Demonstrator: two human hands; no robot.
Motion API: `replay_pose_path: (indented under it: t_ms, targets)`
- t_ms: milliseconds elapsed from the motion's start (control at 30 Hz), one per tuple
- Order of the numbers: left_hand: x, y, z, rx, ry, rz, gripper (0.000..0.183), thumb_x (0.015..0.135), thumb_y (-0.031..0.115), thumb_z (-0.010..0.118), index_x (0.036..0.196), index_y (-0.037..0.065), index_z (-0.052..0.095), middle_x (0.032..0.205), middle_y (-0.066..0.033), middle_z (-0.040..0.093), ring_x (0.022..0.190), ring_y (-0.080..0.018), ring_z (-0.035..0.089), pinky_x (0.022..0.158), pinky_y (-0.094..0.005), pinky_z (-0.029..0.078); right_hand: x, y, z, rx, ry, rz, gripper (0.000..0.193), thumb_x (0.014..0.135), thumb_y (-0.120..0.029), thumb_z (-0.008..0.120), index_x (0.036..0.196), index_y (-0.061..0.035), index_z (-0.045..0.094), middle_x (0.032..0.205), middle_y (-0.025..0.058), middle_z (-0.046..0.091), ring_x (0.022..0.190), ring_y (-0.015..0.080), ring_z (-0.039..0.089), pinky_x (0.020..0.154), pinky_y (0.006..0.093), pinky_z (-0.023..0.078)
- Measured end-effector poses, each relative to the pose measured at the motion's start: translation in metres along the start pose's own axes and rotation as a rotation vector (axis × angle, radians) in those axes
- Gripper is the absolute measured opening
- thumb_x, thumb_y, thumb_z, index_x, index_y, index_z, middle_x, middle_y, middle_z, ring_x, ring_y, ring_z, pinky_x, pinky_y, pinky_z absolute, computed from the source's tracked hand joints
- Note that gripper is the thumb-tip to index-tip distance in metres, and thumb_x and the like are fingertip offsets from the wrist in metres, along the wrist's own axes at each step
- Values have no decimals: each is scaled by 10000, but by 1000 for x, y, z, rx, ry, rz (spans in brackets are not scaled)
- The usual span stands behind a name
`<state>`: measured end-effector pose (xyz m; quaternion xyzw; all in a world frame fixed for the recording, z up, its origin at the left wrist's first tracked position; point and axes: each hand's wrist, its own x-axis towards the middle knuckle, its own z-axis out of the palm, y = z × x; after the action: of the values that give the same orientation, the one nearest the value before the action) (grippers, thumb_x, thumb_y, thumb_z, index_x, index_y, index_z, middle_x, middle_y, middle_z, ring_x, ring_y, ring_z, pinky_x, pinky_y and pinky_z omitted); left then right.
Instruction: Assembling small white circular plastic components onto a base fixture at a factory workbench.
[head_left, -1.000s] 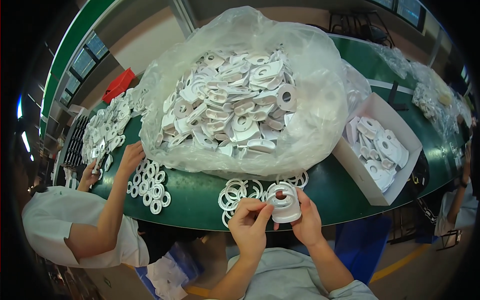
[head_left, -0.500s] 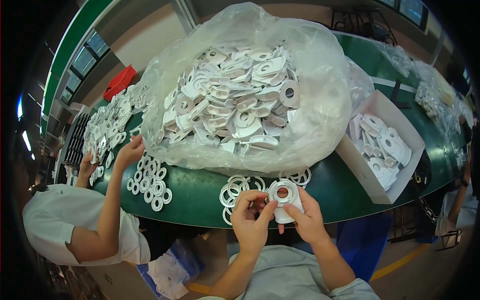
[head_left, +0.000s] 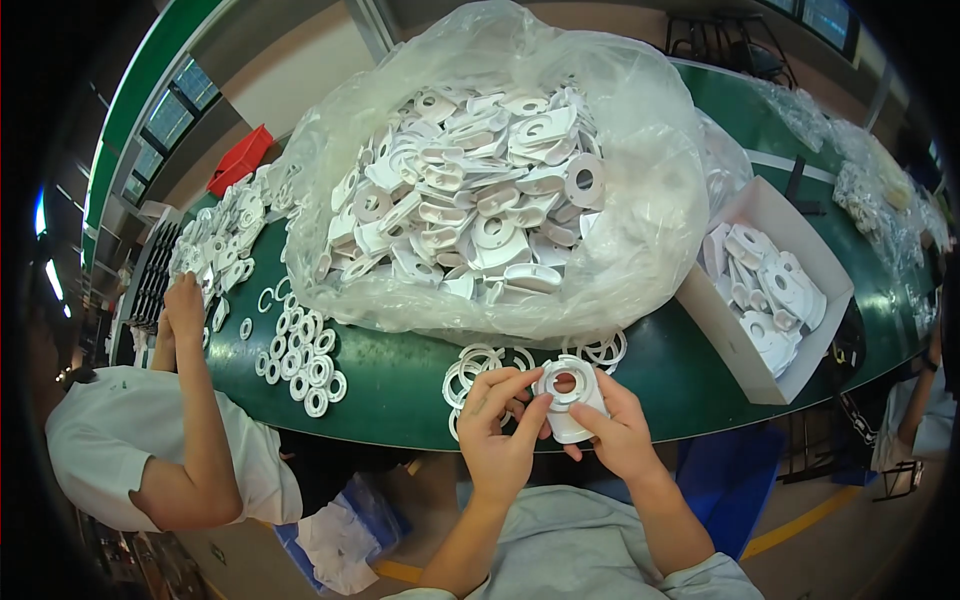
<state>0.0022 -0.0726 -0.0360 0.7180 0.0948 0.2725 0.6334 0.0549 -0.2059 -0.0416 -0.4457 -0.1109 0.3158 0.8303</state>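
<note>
A white plastic part with a raised round collar about a hole is held up at the table's near edge. My right hand grips its right side, thumb lying across the front below the hole. From the other side my left hand closes on the collar's left edge with thumb and forefinger; its other fingers are curled and partly hidden. Thin white rings lie just beyond my left hand. More thin rings sit behind the part, against the bag.
A big clear plastic bag heaped with white parts fills the middle of the green table. To its right stands a box of similar parts. Small rings lie left, near a co-worker's hands. A red bin is behind.
My hands keep hold of the white part, which has shifted only slightly. At left the co-worker's nearer hand has moved leftward, away from the bag, to the pile of parts.
</note>
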Motion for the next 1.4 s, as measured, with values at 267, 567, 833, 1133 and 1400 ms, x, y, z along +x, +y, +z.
replay_pose_path:
  t_ms: [267, 567, 833, 1133, 1400]
  targets:
    - [-3, -1, 0, 31, 84, 60, 224, 745, -68, 705, 954, 13, 698, 868, -61, 600, 638, -81, 523, 558, -205, 412, -3, 5, 0, -230, 16, -93, 301, 865, 21, 535, 1164, 23, 493, 1006, 80, 588, 756, 118, 587, 565, 244, 498]
    - [-6, 9, -4, 135, 65, 355, 280, 659, -66, 761, 920, 30, 722, 769, -52, 613, 652, -150, 547, 556, -235, 412, -8, 11, -2, -120, -26, -133, 318, 850, 40, 576, 1152, 14, 479, 1044, 88, 583, 820, 143, 595, 644, 273, 527]
    - [-4, 3, -4, 88, 42, 222, 257, 702, -70, 733, 944, 13, 713, 808, -73, 630, 654, -141, 567, 581, -232, 440, -8, 12, -4, -155, -45, -141, 286, 881, 24, 541, 1162, 23, 489, 1020, 88, 587, 798, 140, 597, 624, 269, 520]
    - [2, 9, -4, 67, 2, 120, 262, 747, -93, 690, 997, -15, 689, 850, -84, 624, 666, -108, 579, 594, -210, 455, -8, 3, 2, -145, -10, -73, 366, 893, 9, 516, 1248, 50, 439, 1003, 99, 598, 727, 132, 606, 494, 232, 479]
    - [3, 4, -6, 40, 12, 99, 258, 755, -89, 689, 1000, -9, 693, 866, -87, 620, 682, -105, 578, 603, -201, 455, -6, 1, 3, -133, -36, -25, 380, 908, 0, 487, 1275, 62, 413, 977, 128, 609, 688, 154, 625, 436, 232, 460]
